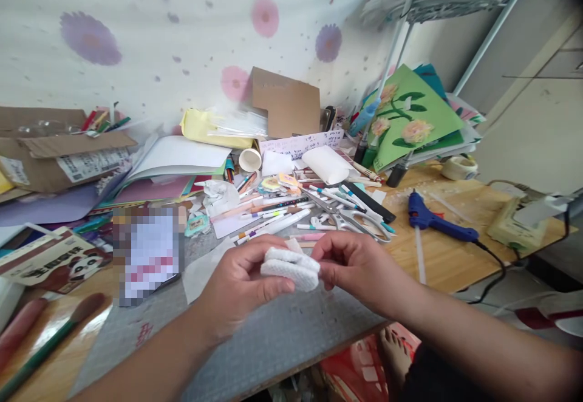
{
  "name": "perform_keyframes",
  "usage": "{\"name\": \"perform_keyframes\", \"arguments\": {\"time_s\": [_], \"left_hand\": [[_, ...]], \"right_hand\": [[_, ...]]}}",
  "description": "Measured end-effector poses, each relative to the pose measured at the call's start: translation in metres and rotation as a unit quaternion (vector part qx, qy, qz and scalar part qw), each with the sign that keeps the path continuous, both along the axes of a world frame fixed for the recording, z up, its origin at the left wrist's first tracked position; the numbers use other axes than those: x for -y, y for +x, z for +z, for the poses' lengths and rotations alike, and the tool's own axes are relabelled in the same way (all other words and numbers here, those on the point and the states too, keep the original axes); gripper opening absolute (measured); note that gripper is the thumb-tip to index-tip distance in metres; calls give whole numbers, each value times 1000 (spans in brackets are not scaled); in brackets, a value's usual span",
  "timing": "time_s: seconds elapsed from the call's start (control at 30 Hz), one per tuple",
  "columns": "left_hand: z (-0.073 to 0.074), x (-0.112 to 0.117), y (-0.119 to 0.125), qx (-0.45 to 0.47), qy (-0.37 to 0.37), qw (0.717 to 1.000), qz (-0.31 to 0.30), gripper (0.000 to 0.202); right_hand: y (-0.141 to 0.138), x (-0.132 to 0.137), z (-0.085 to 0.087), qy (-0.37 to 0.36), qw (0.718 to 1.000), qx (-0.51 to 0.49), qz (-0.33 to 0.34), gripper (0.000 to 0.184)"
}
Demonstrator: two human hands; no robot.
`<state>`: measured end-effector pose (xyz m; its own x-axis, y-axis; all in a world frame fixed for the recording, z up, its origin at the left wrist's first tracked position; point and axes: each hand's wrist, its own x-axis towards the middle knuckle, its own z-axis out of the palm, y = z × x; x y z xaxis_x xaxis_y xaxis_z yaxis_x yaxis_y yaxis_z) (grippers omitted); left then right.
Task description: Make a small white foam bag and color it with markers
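Note:
Above the grey cutting mat (246, 350), a folded white textured pad (291, 268) is held up between my two hands. It looks soft, doubled into two layers; whether it is cotton or paper I cannot tell. My left hand (241, 283) grips its left end, thumb along the lower front edge and fingers behind. At the pad's right end my right hand (350, 268) pinches the edge between thumb and forefinger. Just behind the hands lie scissors (341, 214) with grey handles, among several pens and markers (273, 223).
A blue glue gun (439, 221) lies on the right, its cord running to a power strip (519, 226). Left are a cardboard box (68, 153), stacked paper (177, 159) and a green-handled brush (50, 344). A white cup (250, 160) lies at the back. The table's front edge is close.

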<state>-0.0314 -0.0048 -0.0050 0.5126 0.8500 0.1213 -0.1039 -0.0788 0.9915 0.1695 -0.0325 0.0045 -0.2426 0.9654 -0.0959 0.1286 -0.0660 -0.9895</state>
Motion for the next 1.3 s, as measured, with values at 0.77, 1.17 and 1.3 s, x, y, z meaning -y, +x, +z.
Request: {"name": "perform_keyframes", "arguments": {"time_s": [0.77, 1.17, 1.3], "left_hand": [[10, -10, 2, 102, -107, 971, 190, 39], [15, -13, 2, 78, -113, 966, 217, 37], [13, -14, 2, 54, -149, 965, 210, 42]], "right_hand": [[100, 7, -7, 221, 895, 386, -22, 15], [76, 4, -14, 294, 833, 464, 66, 23], [67, -3, -13, 311, 820, 473, 84, 20]]}}
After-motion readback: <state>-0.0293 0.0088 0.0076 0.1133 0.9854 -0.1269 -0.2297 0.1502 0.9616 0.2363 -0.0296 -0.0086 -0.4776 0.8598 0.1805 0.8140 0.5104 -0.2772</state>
